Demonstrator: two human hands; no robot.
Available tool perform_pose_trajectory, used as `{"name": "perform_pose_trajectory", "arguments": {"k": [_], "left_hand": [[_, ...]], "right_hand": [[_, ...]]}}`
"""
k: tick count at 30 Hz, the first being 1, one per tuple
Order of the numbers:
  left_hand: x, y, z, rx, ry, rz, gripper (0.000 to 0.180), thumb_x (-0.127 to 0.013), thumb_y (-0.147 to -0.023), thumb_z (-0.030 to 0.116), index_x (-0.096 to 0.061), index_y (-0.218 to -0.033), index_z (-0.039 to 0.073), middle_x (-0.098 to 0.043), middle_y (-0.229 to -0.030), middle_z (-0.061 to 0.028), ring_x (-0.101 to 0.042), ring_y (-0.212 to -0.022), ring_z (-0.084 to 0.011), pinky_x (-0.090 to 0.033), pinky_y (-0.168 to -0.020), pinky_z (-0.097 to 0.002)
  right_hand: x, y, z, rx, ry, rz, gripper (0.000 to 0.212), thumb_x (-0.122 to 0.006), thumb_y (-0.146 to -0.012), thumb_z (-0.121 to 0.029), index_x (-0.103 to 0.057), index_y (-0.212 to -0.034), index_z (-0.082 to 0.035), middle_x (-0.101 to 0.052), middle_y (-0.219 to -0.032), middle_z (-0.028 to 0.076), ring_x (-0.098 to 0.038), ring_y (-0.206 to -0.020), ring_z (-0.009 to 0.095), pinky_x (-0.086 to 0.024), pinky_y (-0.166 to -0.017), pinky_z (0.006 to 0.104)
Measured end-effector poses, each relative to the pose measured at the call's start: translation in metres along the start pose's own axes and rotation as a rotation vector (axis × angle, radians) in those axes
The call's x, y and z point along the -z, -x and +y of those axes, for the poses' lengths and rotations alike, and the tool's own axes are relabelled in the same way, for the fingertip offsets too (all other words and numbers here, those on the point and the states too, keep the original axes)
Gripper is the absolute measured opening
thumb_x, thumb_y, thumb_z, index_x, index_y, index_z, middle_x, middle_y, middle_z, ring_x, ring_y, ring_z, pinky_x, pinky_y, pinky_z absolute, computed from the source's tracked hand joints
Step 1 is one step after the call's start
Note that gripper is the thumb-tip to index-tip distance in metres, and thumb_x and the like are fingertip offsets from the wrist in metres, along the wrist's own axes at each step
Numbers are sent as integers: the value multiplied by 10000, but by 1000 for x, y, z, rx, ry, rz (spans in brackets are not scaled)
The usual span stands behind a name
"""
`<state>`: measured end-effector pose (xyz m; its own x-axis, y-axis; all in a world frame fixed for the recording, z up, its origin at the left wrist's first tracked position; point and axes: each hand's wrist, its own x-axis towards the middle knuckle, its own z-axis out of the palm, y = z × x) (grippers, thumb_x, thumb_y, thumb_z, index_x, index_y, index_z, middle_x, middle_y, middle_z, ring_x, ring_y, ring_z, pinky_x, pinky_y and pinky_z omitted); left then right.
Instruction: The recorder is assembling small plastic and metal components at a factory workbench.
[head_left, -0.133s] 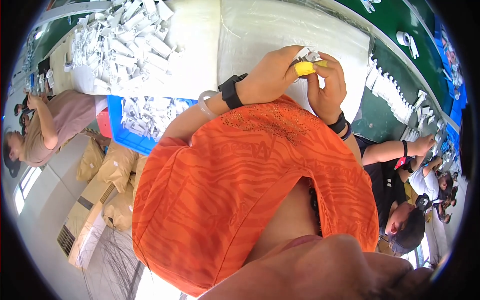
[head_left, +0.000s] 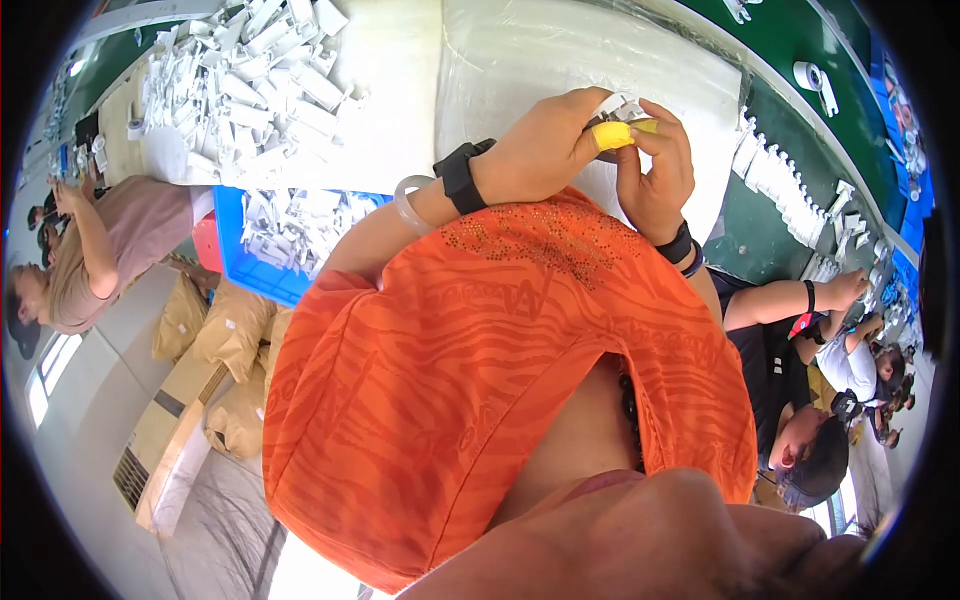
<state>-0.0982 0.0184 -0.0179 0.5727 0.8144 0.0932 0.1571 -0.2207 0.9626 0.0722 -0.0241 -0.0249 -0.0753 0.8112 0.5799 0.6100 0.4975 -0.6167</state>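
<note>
Close in front of my chest, both hands meet around a small white plastic part. My left hand is closed on its left side, thumb toward me; a yellow wrap covers that thumb. From the right, my right hand pinches the same part with thumb and fingers, and a bit of yellow also shows at a fingertip. My fingers hide most of the part, so its full shape cannot be made out. Black bands circle both wrists, and a pale bangle sits on my left forearm.
A heap of white plastic parts lies at the table's far left. Below it, a blue bin holds more. A whitish plastic sheet covers the table ahead. White parts stand in a row on the green surface at right. Co-workers sit on both sides.
Almost nothing differs. My hands and the white part have shifted very slightly, still gripping it together.
</note>
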Motion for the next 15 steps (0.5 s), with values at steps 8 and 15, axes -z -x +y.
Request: {"name": "perform_pose_trajectory", "arguments": {"k": [8,15], "left_hand": [[4,-3,3,-6,-62,-80,348,-516,-956,66,-511,-1292,-28,-662,-1038,-170,-665,-914,-226,-530,-793,-322],[1,0,-1,70,77,-100,342,-511,-957,63,-520,-1288,-24,-662,-1061,-172,-669,-935,-232,-538,-808,-326]], "right_hand": [[9,4,5,32,-43,-36,277,-686,-720,130,-623,-940,-25,-593,-863,129,-628,-854,311,-532,-902,458],[5,7,-1,5,-31,-1,270,-685,-717,129,-614,-929,-23,-589,-850,126,-618,-822,296,-529,-919,469]]}}
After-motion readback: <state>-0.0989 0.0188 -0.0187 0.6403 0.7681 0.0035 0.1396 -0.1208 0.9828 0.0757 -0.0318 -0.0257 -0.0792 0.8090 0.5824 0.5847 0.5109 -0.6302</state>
